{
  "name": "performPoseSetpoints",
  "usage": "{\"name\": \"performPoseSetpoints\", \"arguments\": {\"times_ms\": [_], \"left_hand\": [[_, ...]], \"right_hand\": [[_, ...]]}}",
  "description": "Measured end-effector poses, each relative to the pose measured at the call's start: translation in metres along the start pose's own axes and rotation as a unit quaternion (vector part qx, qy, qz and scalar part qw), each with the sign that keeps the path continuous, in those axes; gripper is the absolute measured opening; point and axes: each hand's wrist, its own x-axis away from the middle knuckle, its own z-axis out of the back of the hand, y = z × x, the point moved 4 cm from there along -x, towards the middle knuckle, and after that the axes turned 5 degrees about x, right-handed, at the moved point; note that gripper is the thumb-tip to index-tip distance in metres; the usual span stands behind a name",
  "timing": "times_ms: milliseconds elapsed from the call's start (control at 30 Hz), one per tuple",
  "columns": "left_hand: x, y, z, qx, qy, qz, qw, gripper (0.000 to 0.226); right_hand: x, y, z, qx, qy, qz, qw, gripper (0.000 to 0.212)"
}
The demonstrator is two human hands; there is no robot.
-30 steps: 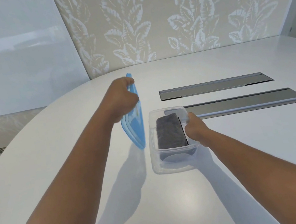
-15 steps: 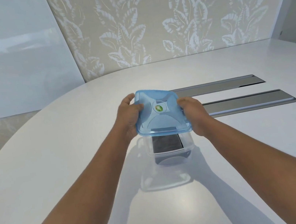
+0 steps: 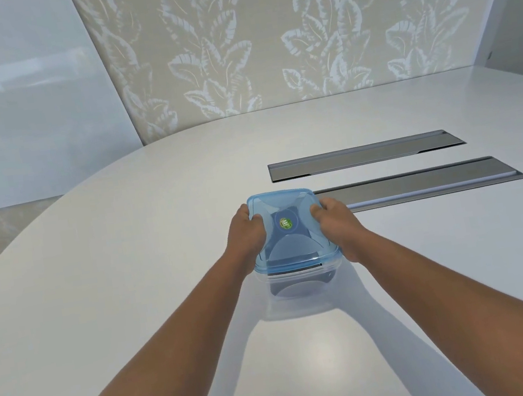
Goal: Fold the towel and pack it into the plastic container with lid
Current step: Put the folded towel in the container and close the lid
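Your left hand (image 3: 245, 238) holds the left side of the blue lid (image 3: 290, 229), with the thumb curled over the top and the other fingers hidden down the side. Your right hand (image 3: 337, 227) holds the right side the same way, thumb on top. The lid sits on the clear box (image 3: 295, 282), and its front edge looks a little raised. A round green sticker (image 3: 285, 223) is in the middle of the lid. The dark towel (image 3: 300, 285) is inside the box; you can see it through the clear wall. The box stands on the white tabletop (image 3: 130, 285). Just behind the box are two long grey slots (image 3: 420, 182) set in the tabletop. Farther back is a wall with white leaves (image 3: 264, 44) on it.
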Motion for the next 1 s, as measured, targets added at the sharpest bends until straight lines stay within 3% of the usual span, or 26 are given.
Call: {"name": "performPoseSetpoints", "arguments": {"times_ms": [533,833,1000], "left_hand": [[-0.020,-0.017,0.007,0.059,0.002,0.027,0.998,0.019],[-0.021,-0.029,0.010,-0.023,0.034,-0.043,0.998,0.012],[-0.016,-0.025,0.008,-0.071,0.008,-0.079,0.994,0.033]], "right_hand": [[-0.003,0.000,-0.005,0.040,-0.041,0.016,0.998,0.024],[-0.002,0.003,-0.010,0.153,-0.035,0.061,0.986,0.035],[-0.002,0.004,-0.012,0.244,-0.015,0.094,0.965,0.046]]}}
